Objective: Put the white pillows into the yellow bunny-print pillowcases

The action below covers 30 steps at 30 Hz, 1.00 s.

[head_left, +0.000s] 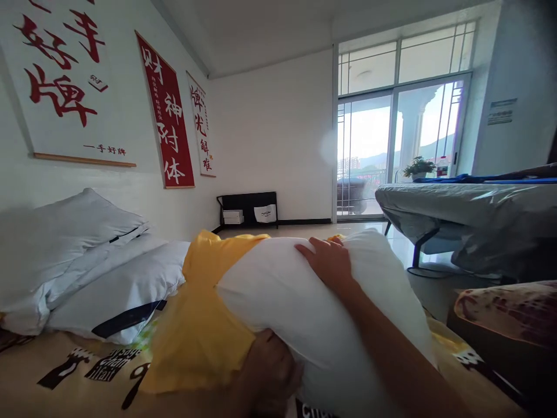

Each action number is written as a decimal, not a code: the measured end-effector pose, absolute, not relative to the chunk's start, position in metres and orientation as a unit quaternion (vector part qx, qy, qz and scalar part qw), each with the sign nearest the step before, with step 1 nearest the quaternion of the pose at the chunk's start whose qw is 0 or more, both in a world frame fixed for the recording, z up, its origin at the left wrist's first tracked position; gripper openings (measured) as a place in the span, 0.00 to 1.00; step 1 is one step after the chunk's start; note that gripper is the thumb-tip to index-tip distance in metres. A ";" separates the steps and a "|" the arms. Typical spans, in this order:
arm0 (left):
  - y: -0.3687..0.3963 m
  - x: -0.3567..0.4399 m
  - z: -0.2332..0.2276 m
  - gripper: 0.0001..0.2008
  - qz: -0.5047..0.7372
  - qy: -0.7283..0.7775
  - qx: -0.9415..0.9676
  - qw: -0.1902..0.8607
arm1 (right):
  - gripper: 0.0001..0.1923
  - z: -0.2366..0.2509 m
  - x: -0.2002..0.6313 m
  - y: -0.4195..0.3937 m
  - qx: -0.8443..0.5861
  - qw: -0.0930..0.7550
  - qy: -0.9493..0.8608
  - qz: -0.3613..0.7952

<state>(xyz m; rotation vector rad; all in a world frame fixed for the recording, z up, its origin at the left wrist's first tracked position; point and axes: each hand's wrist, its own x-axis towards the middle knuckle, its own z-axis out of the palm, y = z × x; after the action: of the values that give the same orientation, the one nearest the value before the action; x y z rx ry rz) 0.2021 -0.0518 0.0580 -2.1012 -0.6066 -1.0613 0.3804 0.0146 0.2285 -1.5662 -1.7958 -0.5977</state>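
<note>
A plump white pillow (pixel 278 290) lies in front of me, its left end inside a yellow pillowcase (pixel 195 325). More yellow cloth shows at its far edge. My right hand (pixel 328 258) presses on the pillow's far side, thumb on top and fingers curled over the edge, where the fingertips are hidden. Nearer to me, my left hand (pixel 270 366) is closed at the near edge of the pillowcase opening, against the pillow. It is in shadow, so its exact finger grip is hard to see. Both lie over a printed tan bed cover (pixel 69 389).
White cushions with dark bands (pixel 117 290) lean against the left wall. A plastic-covered table (pixel 470 203) stands at the right, with a patterned padded seat (pixel 509 307) in front. A black low rack (pixel 247 203) is by the far wall, near a glass door (pixel 365 151).
</note>
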 end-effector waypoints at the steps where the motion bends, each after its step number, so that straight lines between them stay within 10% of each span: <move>1: -0.047 0.204 0.059 0.09 -0.405 -0.231 -0.811 0.352 | 0.24 0.235 0.383 0.004 -0.576 0.365 -0.677 -0.275; 6: -0.039 0.217 0.044 0.07 -0.344 -0.250 -0.845 0.323 | 0.24 0.222 0.387 -0.035 -0.402 0.465 -0.648 -0.449; 15: -0.100 0.213 0.036 0.10 -0.321 -0.314 -0.850 0.276 | 0.19 0.148 0.407 -0.072 -0.403 0.458 -0.670 -0.423; 22: -0.112 0.172 0.123 0.10 -0.457 -0.401 -0.698 0.377 | 0.20 0.147 0.404 -0.123 -0.378 0.425 -0.701 -0.429; 30: -0.140 0.162 0.189 0.14 -0.244 -0.577 -0.687 0.369 | 0.20 0.134 0.406 -0.156 -0.359 0.390 -0.741 -0.412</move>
<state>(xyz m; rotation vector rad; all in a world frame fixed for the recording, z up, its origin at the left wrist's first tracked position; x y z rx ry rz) 0.1615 -0.1401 0.1892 -1.7625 -1.4825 -0.6256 0.4057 -0.1564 0.1342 -0.9133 -1.8836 -1.0484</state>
